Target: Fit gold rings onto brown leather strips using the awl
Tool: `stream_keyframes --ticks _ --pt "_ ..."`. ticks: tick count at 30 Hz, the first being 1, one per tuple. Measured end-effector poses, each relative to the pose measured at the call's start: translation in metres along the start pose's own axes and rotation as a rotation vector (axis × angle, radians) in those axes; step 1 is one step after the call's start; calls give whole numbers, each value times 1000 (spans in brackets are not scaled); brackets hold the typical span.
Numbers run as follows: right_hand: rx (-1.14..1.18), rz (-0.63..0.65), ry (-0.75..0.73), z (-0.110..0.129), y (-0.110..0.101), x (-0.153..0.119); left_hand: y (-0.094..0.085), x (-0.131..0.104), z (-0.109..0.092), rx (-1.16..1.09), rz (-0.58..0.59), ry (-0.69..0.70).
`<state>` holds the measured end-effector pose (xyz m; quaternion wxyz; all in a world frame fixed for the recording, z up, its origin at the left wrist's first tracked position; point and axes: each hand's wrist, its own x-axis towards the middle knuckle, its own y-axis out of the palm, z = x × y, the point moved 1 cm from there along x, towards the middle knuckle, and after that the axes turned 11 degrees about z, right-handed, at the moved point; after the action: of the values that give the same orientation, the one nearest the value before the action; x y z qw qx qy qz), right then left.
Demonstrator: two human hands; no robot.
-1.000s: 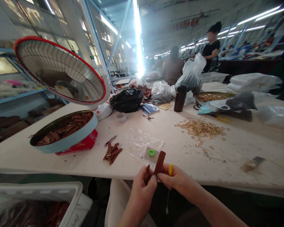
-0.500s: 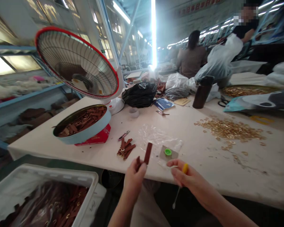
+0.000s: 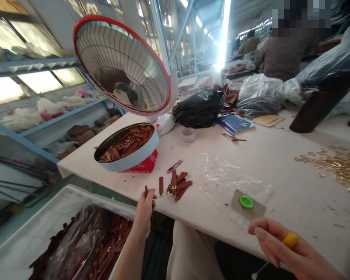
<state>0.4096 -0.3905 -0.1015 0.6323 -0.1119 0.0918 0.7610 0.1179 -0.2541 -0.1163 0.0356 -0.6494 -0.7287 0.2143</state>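
Apparently part-done: ringed strips [image 3: 181,187], one small batch.
Landmark: round tin [image 3: 131,162], heaped with brown pieces [image 3: 125,146], presumably much left. Right of tin: the batch, looking finished, lone strip [image 3: 160,185] alongside. Near side of tin: left hand [image 3: 146,204], grip pinched on held strip [image 3: 146,190]. Far right of tin: right hand [image 3: 281,243], grip curled round yellow-handled tool [image 3: 291,240]; loose rings [image 3: 336,165].

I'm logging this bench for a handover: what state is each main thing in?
Left hand, closed on brown strip
Right hand, holding yellow-handled tool
Single strip, lying beside strip pile
Round tin, uncovered, strips inside
White bin, uncovered, strips inside
Gold rings, loose, spread out
Fan, standing; whether running, unclear
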Motion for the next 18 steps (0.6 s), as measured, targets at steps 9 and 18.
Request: stream_keyframes --ticks 9,18 --pt "-297 191 -137 9 43 -12 95 -123 -73 -995 554 -117" --pt "-257 11 -216 19 17 -55 114 -163 -70 -504 713 77"
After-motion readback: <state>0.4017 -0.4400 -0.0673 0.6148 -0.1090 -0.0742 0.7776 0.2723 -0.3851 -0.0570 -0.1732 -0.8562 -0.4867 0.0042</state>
